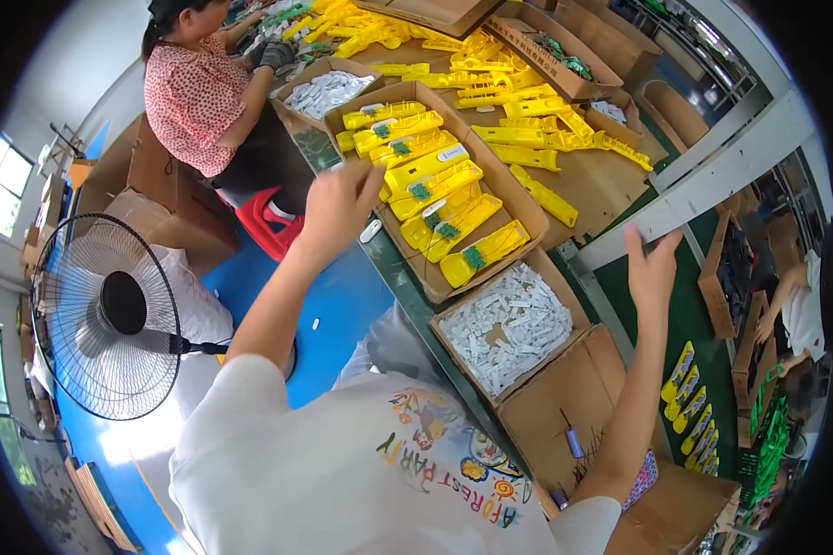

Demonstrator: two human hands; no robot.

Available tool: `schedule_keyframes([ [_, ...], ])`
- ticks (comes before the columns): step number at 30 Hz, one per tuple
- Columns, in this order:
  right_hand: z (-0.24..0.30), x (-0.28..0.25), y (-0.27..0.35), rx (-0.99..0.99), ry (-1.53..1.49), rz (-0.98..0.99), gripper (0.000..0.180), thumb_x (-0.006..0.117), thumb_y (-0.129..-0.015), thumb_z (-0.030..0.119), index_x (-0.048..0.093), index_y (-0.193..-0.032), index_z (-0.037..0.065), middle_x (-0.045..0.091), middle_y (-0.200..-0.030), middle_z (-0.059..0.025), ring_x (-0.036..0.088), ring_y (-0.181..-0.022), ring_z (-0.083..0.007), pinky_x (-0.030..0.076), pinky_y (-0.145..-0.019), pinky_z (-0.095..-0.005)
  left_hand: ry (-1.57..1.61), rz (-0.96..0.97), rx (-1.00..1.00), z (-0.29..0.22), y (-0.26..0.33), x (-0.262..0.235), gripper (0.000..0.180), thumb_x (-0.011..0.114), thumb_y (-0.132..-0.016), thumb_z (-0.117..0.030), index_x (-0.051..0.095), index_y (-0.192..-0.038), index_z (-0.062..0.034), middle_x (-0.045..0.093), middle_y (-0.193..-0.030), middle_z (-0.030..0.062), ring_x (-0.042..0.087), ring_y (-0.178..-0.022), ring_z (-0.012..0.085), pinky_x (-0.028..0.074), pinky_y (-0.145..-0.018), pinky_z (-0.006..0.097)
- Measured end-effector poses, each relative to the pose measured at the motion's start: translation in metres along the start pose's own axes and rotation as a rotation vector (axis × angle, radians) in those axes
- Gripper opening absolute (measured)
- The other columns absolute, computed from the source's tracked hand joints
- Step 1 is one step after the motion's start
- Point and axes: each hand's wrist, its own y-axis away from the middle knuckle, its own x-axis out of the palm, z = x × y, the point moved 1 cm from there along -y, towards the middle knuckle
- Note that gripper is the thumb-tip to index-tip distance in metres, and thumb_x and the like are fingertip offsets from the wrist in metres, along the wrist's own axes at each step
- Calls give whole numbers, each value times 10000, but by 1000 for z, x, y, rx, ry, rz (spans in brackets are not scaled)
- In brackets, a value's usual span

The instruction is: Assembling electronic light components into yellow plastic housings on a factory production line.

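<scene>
My left hand [333,213] is raised at the left edge of a long cardboard box [526,248], its fingers blurred but apart, with nothing visible between them. Inside that box lie several yellow plastic housings [481,213] in a row, some bearing a small green circuit board [473,257]. A white oval piece [370,230] rests on the table edge just below this hand. Over on the right, my right hand [652,264] is up beside a pale metal rail [685,208], thumb and fingers spread and nothing in them.
Small white parts fill a carton [507,328] near me. Beside it, an open cardboard box [565,393] holds a purple-handled screwdriver [574,441]. Yellow housings [518,139] are heaped at the back. A co-worker [199,102] works far left; a black fan [111,314] stands left.
</scene>
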Motion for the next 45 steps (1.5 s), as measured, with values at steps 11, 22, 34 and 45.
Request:
schedule_keyframes([
  [11,69,-89,191,216,-32,514,299,587,-868,41,555,-1164,15,579,-1135,-90,569,-1008,-173,480,-787,-269,-592,480,199,99,-159,83,234,628,-747,-90,677,-972,-44,665,-1010,181,646,-957,344,532,-798,407],
  [22,83,-29,204,285,-81,74,269,661,-809,56,626,-1074,28,654,-1052,-120,614,-920,-212,480,-822,-325,1484,1166,-554,-124,34,72,375,523,-946,-407,525,-1045,-45,622,-896,98,652,-800,213,539,-753,374],
  [34,80,-37,189,579,-697,76,94,659,-838,62,661,-903,-6,609,-813,-38,568,-624,-55,425,-544,-190,1293,1112,-77,-180,125,100,580,428,-813,8,228,-1353,-65,486,-992,80,520,-810,134,466,-707,276],
  [45,90,-33,198,170,142,-260,116,718,-738,11,608,-771,27,559,-715,-27,545,-489,-67,443,-440,-201,1187,1055,104,-177,128,96,471,365,-945,-249,254,-1340,-18,487,-1082,102,494,-851,128,428,-741,269],
])
